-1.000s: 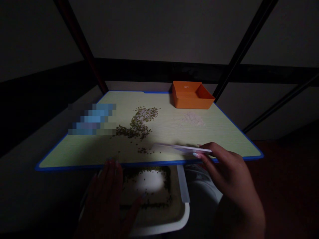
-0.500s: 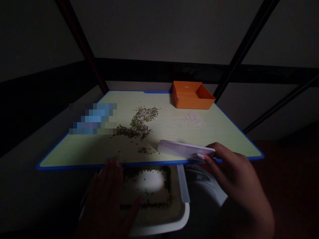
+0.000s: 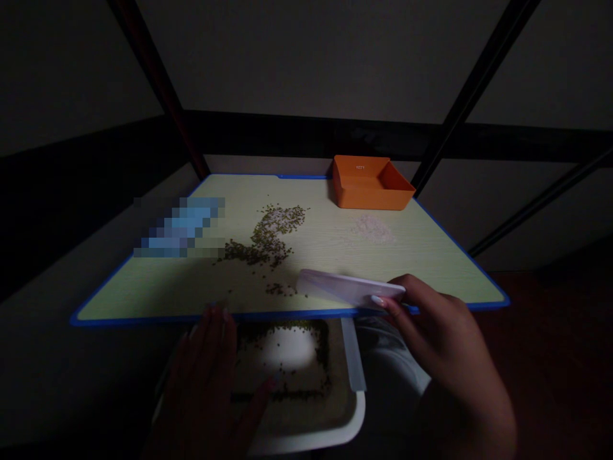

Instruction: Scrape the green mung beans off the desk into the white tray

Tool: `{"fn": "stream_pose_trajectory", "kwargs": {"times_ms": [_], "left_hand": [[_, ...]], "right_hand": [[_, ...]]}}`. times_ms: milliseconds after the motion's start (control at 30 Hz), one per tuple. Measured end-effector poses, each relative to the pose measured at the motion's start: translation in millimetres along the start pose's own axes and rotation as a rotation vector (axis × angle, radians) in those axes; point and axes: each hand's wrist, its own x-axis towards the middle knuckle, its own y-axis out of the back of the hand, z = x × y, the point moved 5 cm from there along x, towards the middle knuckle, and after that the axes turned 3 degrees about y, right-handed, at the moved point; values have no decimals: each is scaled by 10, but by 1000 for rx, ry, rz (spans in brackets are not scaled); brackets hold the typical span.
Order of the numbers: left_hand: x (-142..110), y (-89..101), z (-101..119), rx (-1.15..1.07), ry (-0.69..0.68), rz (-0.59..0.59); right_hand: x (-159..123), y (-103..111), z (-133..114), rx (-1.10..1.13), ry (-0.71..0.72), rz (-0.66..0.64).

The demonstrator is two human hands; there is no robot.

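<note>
My right hand (image 3: 445, 332) pinches a flat whitish scraper (image 3: 345, 287) between thumb and fingers. Its far end is low over the board's front part, just right of a small cluster of green granules (image 3: 278, 289). A larger scatter of green granules (image 3: 253, 252) mixed with pale bits lies behind. Below the board's front edge is a white plastic bin (image 3: 357, 409), with more granules along its inner edges. My left hand (image 3: 205, 370) lies over the bin's left side, fingers stretched toward the board edge and thumb spread over the bin. Shadow hides its contact with the bin.
The pale tabletop board (image 3: 316, 255) has a blue rim. An orange open box (image 3: 371, 198) stands at the back right, with a pile of pale powder (image 3: 371, 229) before it. A pixelated blue item (image 3: 184, 227) lies at the left. Dark walls surround the board.
My right hand and the scraper have shifted slightly left, toward the small granule cluster. The left hand stays in about the same place.
</note>
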Motion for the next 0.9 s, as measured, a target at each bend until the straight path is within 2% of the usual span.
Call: {"fn": "stream_pose_trajectory", "kwargs": {"times_ms": [367, 633, 900], "left_hand": [[-7, 5, 0, 3, -15, -10], [-9, -1, 2, -12, 12, -16], [16, 14, 19, 17, -27, -12]], "right_hand": [[53, -91, 5, 25, 4, 1], [29, -71, -3, 21, 14, -8], [-8, -30, -35, 3, 27, 3]]}}
